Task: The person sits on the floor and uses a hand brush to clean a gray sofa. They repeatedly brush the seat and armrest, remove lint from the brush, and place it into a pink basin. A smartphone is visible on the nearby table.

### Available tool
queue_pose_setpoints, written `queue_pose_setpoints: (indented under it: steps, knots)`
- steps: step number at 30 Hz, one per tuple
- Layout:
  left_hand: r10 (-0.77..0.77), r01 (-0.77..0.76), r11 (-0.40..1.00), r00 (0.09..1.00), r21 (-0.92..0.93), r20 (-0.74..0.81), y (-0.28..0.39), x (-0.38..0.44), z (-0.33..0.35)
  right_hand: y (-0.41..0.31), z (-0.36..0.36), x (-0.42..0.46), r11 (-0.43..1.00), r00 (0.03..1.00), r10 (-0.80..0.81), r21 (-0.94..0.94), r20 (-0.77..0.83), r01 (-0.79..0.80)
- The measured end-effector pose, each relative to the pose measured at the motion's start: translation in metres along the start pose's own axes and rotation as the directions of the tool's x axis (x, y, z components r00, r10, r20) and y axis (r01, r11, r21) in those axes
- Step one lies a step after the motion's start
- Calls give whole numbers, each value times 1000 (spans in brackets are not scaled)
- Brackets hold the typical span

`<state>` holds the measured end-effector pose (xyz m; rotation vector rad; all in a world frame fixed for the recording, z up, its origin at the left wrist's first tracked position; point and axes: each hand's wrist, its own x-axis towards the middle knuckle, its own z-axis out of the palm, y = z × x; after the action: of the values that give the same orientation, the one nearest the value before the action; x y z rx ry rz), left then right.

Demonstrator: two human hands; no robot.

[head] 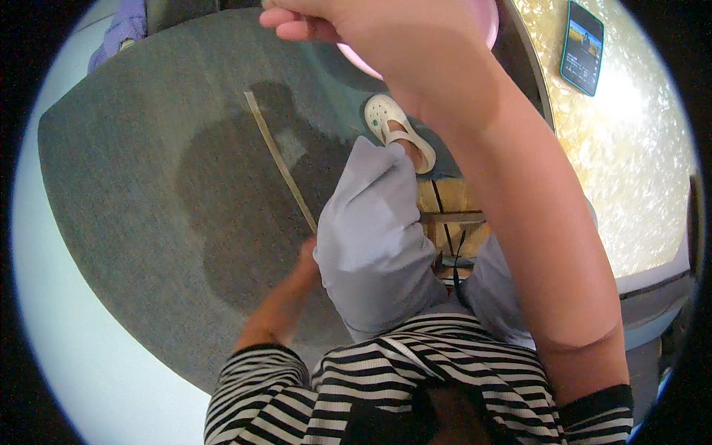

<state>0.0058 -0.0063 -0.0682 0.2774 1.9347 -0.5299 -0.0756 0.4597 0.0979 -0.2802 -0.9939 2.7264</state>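
Observation:
My right arm reaches forward across the view. My right hand (303,22) is cut off by the top edge; its visible fingers are curled, and what they may hold is out of sight. A pink plastic rim (360,60), perhaps of a basin, shows partly behind that wrist. Down by my left knee is my left hand (309,250), blurred and mostly hidden by the grey trouser leg (378,222). A narrow pale strip (281,161) runs over the dark floor, its lower end close to this hand. Whether the fingers grip it cannot be made out.
On the right, a phone (582,50) with a lit screen lies on a glossy, pearly-patterned tabletop (628,183). A white clog (397,130) is on my foot. Purple cloth (119,33) hangs at the upper left. Yellowish boxes (445,200) sit between my legs.

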Motion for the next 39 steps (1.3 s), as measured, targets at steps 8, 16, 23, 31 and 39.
queue_pose_setpoints:
  steps: [8, 16, 23, 31, 39]
  knots:
    - [191, -209, 977, 948, -47, -254, -58, 84, -99, -2, 34, -3, 978, 979, 175, -95, -107, -186]
    - [38, 187, 892, 876, 412, -481, -2, 72, -234, 8, 18, -6, 982, 983, 146, -100, -111, -158]
    - [86, -97, 987, 992, 128, 89, -24, 31, 20, 2, 20, -3, 988, 990, 120, -92, -77, -126]
    - [106, -51, 988, 907, 144, -407, -32, 90, -230, 6, 33, -5, 962, 962, 183, -166, -204, -218]
    - [139, 99, 880, 882, 465, -451, -22, 59, -154, -12, 27, -16, 956, 951, 195, -171, -240, -239]
